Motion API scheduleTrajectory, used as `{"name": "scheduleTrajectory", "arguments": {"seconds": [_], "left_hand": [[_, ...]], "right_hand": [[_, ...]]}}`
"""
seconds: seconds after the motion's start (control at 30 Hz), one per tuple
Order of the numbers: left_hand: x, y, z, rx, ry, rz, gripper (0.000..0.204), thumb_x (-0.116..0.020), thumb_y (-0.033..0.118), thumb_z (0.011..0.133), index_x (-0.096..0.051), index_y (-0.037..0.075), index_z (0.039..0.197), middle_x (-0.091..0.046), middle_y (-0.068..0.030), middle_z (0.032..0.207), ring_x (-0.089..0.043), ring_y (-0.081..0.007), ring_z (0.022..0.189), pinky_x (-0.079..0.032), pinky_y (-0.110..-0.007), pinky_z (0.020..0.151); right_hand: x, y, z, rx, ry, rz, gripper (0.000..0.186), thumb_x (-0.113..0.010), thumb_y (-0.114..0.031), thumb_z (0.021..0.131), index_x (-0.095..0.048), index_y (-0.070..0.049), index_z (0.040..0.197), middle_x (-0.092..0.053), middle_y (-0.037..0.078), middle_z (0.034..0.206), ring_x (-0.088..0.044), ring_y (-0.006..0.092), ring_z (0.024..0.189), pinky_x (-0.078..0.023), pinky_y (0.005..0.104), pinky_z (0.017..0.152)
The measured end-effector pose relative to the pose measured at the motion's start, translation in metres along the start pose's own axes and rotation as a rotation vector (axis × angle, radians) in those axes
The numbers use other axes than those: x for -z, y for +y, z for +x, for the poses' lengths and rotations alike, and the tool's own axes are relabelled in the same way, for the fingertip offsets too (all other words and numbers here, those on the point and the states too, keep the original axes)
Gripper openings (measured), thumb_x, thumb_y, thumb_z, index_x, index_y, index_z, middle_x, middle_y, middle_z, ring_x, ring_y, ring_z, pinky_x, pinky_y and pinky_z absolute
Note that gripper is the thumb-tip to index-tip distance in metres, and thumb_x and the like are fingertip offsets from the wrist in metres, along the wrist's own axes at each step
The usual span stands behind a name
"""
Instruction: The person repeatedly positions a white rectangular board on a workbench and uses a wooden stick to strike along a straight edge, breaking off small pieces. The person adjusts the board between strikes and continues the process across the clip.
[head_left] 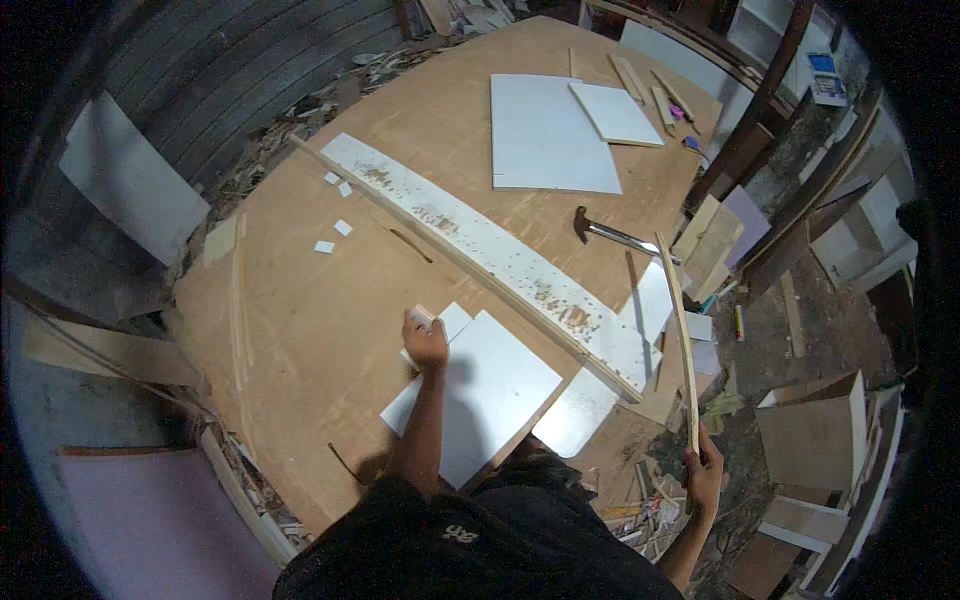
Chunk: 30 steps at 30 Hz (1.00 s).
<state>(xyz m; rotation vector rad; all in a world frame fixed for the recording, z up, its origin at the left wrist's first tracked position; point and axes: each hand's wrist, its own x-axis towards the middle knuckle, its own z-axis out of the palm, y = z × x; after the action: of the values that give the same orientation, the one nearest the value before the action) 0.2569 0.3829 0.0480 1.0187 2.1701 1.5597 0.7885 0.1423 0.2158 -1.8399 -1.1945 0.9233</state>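
My right hand (705, 468) is closed round the lower end of a long thin wooden strip (683, 335), which stands up past the table's right edge. Over the near part of the table, my left hand (427, 343) is closed on a small pale block (422, 316) with a wood-coloured edge; the fingers hide part of it. Beneath and beside that hand lie a white square board (495, 385) and a smaller white piece (453, 320). Running diagonally across the table is a long white plank (480, 245) with worn brown patches. Beyond it rests a claw hammer (615, 236).
The wooden tabletop (300, 290) also bears small white squares (343, 228), a large white panel (545, 135) and wood strips (628, 78) at the far right. A white sheet (578, 412) overhangs the near edge. Offcuts litter the floor; an open box (812, 440) stands right.
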Motion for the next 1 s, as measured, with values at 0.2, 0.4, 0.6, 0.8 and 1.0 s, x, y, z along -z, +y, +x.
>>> {"name": "scheduleTrajectory", "arguments": {"seconds": [0.2, 0.4, 0.6, 0.8, 1.0], "left_hand": [[0.103, -0.044, 0.135, 0.25, 0.009, 0.177, 0.087, -0.076, 0.033, 0.087, -0.041, -0.027, 0.14, -0.065, -0.0368, 0.124, -0.067, -0.0426, 0.114, -0.053, -0.046, 0.097], [0.119, -0.016, 0.087, -0.123, -0.173, 0.369, 0.077, -0.075, 0.035, 0.09, -0.05, -0.014, 0.144, -0.06, -0.0332, 0.128, -0.057, -0.045, 0.121, -0.045, -0.049, 0.105], [0.103, -0.033, -0.03, -0.163, -0.398, 0.545, 0.073, -0.078, 0.028, 0.088, -0.051, -0.005, 0.147, -0.055, -0.0289, 0.141, -0.051, -0.0432, 0.131, -0.043, -0.049, 0.112], [0.085, -0.023, -0.023, -0.168, -0.332, 0.46, 0.066, -0.076, 0.03, 0.091, -0.056, -0.005, 0.144, -0.055, -0.0282, 0.125, -0.056, -0.0401, 0.114, -0.049, -0.047, 0.097], [0.036, -0.008, -0.006, -0.206, -0.4, 0.574, 0.064, -0.076, 0.037, 0.091, -0.061, -0.004, 0.138, -0.055, -0.0262, 0.122, -0.059, -0.0372, 0.112, -0.053, -0.045, 0.093]], "right_hand": [[-0.06, 0.011, 0.098, 0.043, -0.073, -0.008, 0.056, -0.064, -0.015, 0.1, -0.052, -0.004, 0.153, -0.069, 0.011, 0.127, -0.059, 0.0134, 0.096, -0.051, 0.031, 0.085], [-0.153, -0.021, 0.26, 0.384, 0.103, -0.207, 0.062, -0.057, 0.0, 0.097, -0.046, -0.011, 0.157, -0.067, 0.025, 0.127, -0.067, 0.0381, 0.114, -0.053, 0.0437, 0.098], [-0.232, -0.04, 0.316, 0.546, 0.061, -0.361, 0.065, -0.056, 0.004, 0.093, -0.051, -0.016, 0.154, -0.066, 0.025, 0.123, -0.065, 0.0407, 0.111, -0.052, 0.0455, 0.094], [-0.238, -0.021, 0.285, 0.5, -0.022, -0.224, 0.071, -0.057, 0.004, 0.088, -0.045, -0.012, 0.156, -0.05, 0.024, 0.15, -0.053, 0.0453, 0.135, -0.046, 0.0475, 0.113], [-0.214, -0.015, 0.234, 0.337, 0.079, -0.199, 0.069, -0.061, -0.003, 0.091, -0.044, -0.011, 0.157, -0.053, 0.024, 0.147, -0.056, 0.0459, 0.13, -0.048, 0.0502, 0.11]]}}
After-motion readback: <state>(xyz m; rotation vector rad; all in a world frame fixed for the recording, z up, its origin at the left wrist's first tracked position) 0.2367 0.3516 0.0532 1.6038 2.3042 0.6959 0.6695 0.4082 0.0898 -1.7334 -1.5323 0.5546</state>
